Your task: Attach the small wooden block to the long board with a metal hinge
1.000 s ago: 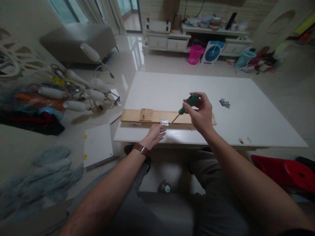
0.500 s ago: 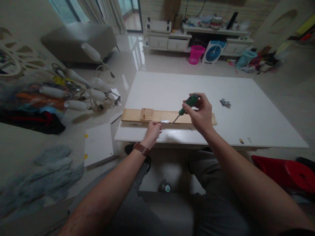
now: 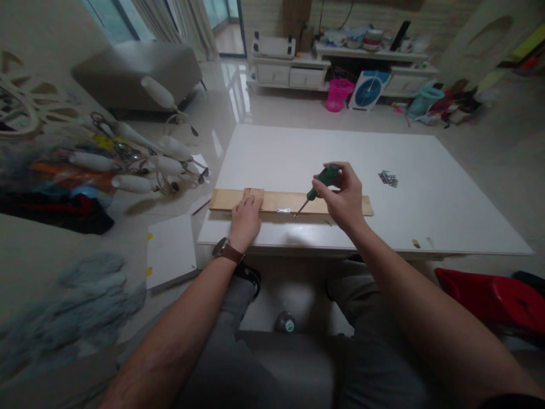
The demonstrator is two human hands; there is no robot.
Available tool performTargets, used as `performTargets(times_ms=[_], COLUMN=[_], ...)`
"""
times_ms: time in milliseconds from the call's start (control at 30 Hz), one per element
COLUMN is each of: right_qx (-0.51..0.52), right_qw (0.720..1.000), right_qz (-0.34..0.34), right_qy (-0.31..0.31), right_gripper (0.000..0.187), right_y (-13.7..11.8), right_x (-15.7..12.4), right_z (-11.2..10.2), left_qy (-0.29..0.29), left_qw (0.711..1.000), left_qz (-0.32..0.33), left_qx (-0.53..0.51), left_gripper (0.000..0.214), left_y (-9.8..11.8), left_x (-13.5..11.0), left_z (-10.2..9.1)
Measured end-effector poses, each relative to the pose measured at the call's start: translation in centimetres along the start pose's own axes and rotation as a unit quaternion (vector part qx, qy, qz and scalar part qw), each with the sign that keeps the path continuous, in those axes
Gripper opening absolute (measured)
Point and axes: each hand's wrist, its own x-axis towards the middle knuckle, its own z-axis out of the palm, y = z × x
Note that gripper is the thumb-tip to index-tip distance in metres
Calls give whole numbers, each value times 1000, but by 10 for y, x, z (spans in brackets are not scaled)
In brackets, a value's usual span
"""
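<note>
A long wooden board (image 3: 221,199) lies across the white tabletop (image 3: 417,210) near its front edge. On the board's left part rests a small square wood block (image 3: 254,192). My left hand (image 3: 247,222) lies over the block's near edge and the board, fingers laid out flat. A small metal plate (image 3: 284,211) sits at the board's near edge, to the right of that hand. My right hand (image 3: 344,196) grips a green-handled screwdriver (image 3: 327,175). The screwdriver's tip points down and left, close to the plate's right end, with a small bright bit at the tip.
Several metal brackets (image 3: 388,179) lie in a pile to the right. A thin dark piece (image 3: 328,222) lies just in front of the board. A white panel (image 3: 170,250) is on the floor at left, near a lamp (image 3: 162,165). A red object (image 3: 494,301) stands at right.
My left hand has moved left and forward from beside the metal plate onto the wood block and board. My right hand with the screwdriver has shifted slightly left.
</note>
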Motion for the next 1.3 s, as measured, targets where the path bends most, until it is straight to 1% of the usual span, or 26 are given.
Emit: performTargets(times_ms=[167,300,367,433,500,567,600,667,733,800,833,900,933,1000,1033,1100,1133,1233,1300], right_qx=[1,0,-1,-4,-10,-15,-16,-17,-14,-11,-10,-13,-16,-22,-23,-21,-19,-16,-17], right_qw=[1000,1000,1000,1000,1000,1000,1000,1000,1000,1000,1000,1000,1000,1000,1000,1000,1000,1000,1000], right_qz=[4,3,1,0,-2,-5,-6,-6,-3,-1,0,1,0,1,3,5,6,6,5], right_qy=[3,5,8,8,6,3,2,1,2,5,6,6,4,0,-1,0,2,3,3], right_gripper=[42,41,41,41,41,42,42,42,42,41,41,41,42,42,42,42,42,42,41], right_y=[-2,-2,-2,-2,0,1,1,1,1,1,1,2,3,4,4,5,5,4,4], right_x=[0,0,0,0,0,1,1,1,1,1,1,1,1,1,1,1,0,0,0], right_z=[-1,-1,-1,-1,-2,-3,-3,-3,-2,0,0,2,2,3,3,4,4,4,5], left_qy=[12,11,19,45,85,119,124,110,78,44,28,8,6,14,16,3,-16,-95,-135], left_qw=[1000,1000,1000,998,987,961,942,896,843,795,777,753,747,748,753,774,785,819,841], left_qz=[-23,-9,-2,-6,-24,-56,-76,-114,-149,-178,-190,-206,-212,-223,-228,-234,-230,-197,-176], left_qx=[17,2,-11,-52,-134,-243,-302,-415,-511,-578,-599,-625,-630,-626,-617,-589,-575,-531,-493], left_gripper=[51,46,43,37,29,23,20,19,20,24,26,31,34,41,46,52,51,32,16], left_y=[3,6,8,9,7,3,1,-1,0,3,5,9,11,13,13,13,13,12,12], left_x=[0,1,2,5,10,14,16,17,15,11,10,7,6,5,5,4,3,-1,-2], left_z=[-6,-7,-9,-14,-20,-26,-27,-28,-26,-24,-24,-25,-27,-30,-32,-34,-34,-31,-26])
